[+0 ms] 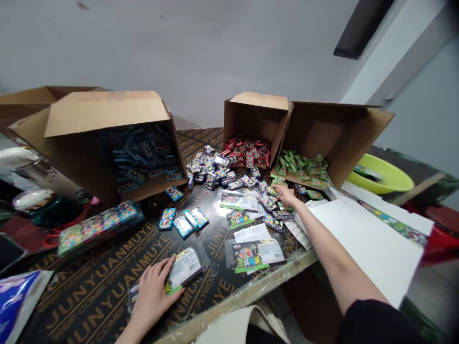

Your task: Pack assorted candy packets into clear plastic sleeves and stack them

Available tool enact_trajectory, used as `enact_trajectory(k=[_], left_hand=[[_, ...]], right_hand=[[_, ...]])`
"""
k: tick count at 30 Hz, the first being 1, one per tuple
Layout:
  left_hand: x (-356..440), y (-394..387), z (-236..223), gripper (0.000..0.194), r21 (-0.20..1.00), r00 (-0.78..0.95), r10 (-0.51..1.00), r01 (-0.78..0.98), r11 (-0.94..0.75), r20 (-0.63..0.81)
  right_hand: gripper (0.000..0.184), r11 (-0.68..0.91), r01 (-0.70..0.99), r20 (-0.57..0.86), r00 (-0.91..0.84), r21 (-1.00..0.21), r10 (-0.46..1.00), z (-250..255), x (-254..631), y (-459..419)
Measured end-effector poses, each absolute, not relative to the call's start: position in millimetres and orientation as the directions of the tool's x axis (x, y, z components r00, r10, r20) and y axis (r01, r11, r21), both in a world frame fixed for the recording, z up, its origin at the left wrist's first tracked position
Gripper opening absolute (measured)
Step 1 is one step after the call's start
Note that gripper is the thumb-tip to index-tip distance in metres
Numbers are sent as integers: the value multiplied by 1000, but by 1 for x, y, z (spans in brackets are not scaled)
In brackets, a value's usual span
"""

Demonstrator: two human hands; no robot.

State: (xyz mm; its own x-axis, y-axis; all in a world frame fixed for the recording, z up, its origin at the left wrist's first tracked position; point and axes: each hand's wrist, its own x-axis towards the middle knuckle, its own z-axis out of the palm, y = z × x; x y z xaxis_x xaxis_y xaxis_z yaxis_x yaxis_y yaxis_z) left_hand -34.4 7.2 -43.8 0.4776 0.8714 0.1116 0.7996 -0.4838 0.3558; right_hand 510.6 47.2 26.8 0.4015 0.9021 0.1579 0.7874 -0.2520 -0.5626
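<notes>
My left hand (156,289) lies on a stack of printed clear plastic bags (184,267) near the table's front edge, thumb and fingers apart. My right hand (286,195) reaches into the small packets at the right, its fingers drawn together. Green packets (278,181) and purple packets (268,201) lie against its fingertips; what they grip, if anything, is hidden. Between my hands, more printed bags (256,253) lie flat with white paper slips (253,233). Several small blue boxes (184,225) sit left of them.
Tipped cardboard boxes hold blue packs (143,150), red packs (251,150) and green packs (304,165). A purple pile (211,167) spills between them. A long display box (100,224) stands left. White card (369,239) and a yellow-green basin (389,179) are at right.
</notes>
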Motion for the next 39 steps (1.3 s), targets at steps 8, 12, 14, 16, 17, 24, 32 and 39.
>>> enact_trajectory(k=[8, 12, 14, 16, 17, 24, 32, 39], left_hand=[[44, -2, 33, 54, 973, 232, 970, 229, 16, -71], [64, 1, 41, 35, 906, 194, 933, -244, 346, -303], [55, 1, 37, 31, 895, 130, 931, -257, 364, -341], [44, -3, 33, 30, 899, 107, 929, -233, 371, -355], [40, -5, 32, 29, 901, 111, 926, -217, 377, -361], [12, -7, 23, 41, 973, 176, 973, 204, 110, -147], [-33, -8, -8, 100, 531, 430, 903, 762, -370, 13], [-21, -11, 11, 96, 681, 304, 945, 667, -303, 123]], right_hand=[[56, 69, 38, 70, 23, -997, 997, 46, 322, 14], [35, -276, -351, -149, -347, -895, 926, 38, 222, -24], [47, -148, -239, -73, -296, -960, 953, 34, 210, -30], [78, 135, 19, 126, -248, -991, 961, 32, 212, -26], [90, 270, 152, 220, -284, -951, 933, 33, 214, -23], [78, 582, 490, 385, -449, -649, 807, 33, 219, -8], [88, 493, 665, 228, -448, -561, 864, -6, 233, 3], [88, 283, 242, 201, -317, -928, 927, 9, 220, 6]])
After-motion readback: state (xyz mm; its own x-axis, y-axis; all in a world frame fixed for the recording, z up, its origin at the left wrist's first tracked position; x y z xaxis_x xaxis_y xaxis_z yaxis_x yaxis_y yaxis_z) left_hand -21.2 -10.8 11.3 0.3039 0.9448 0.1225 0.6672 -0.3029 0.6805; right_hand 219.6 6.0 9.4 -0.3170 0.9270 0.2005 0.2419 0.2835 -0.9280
